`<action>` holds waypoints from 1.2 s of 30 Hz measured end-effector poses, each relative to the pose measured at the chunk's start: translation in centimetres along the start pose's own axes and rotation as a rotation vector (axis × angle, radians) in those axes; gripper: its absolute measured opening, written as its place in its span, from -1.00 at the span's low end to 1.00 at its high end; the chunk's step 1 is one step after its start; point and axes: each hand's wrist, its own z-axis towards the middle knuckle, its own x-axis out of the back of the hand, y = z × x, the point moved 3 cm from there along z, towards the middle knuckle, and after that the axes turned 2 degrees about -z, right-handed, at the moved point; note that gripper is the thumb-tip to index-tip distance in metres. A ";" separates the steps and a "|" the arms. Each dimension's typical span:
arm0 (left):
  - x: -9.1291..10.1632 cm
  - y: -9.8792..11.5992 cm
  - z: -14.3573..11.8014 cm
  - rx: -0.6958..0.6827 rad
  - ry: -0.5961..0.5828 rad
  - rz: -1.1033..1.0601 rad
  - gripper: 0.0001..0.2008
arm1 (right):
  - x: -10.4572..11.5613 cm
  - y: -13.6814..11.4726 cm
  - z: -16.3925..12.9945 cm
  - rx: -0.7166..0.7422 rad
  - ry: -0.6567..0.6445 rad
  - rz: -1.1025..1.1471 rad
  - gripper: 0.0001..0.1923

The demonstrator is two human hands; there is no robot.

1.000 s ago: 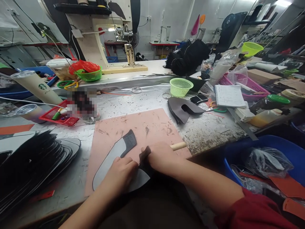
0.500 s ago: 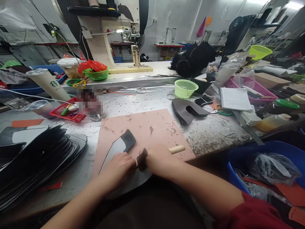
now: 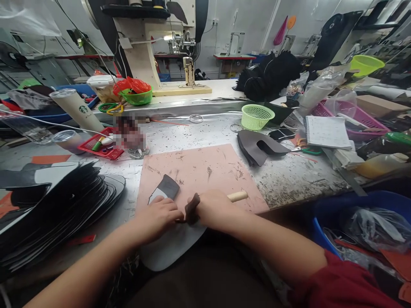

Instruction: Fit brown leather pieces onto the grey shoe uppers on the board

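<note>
One long metal-topped table (image 3: pixel 180 137) spreads ahead of us, its crumb-speckled stretch at twelve o'clock offering the most room to move. A tall stack of cut pieces (image 3: pixel 70 205) crowds us at nine o'clock, beside the left arm. The pink board (image 3: pixel 199 167) lies under our work; its lower right corner, at about three o'clock, comes close to the table's worn near edge. Running from eleven towards six o'clock is the grey piece (image 3: pixel 175 246) we have in hand, its rounded lower end reaching our lap side, where room looks tight. We judge it partway through: the edge between our hands is getting attention, while our fingers hide part of it. We cannot tell which stretches are finished, nor whether the stack is done or waiting. A dark grey folded piece (image 3: pixel 257 147) rests at one o'clock, just off the board and untouched. Our left hand (image 3: pixel 160 216) is bent narrow over the grey piece, fingertips at its edge. Our right hand (image 3: pixel 215 209) is closed round what looks like a hammer (image 3: pixel 237 196), handle towards two o'clock, dark head by the left fingertips.
</note>
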 end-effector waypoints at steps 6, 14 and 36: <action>-1.6 0.7 2.9 0.316 0.265 -0.043 -0.83 | 1.5 3.2 0.6 -0.270 0.073 -0.079 -0.77; -1.5 1.4 3.4 0.322 0.145 0.034 -0.77 | 0.8 3.5 0.6 -0.273 0.015 -0.075 -0.76; -0.7 0.5 0.4 0.144 0.033 -0.003 -0.72 | 0.5 0.1 0.7 -0.051 -0.052 0.006 -0.80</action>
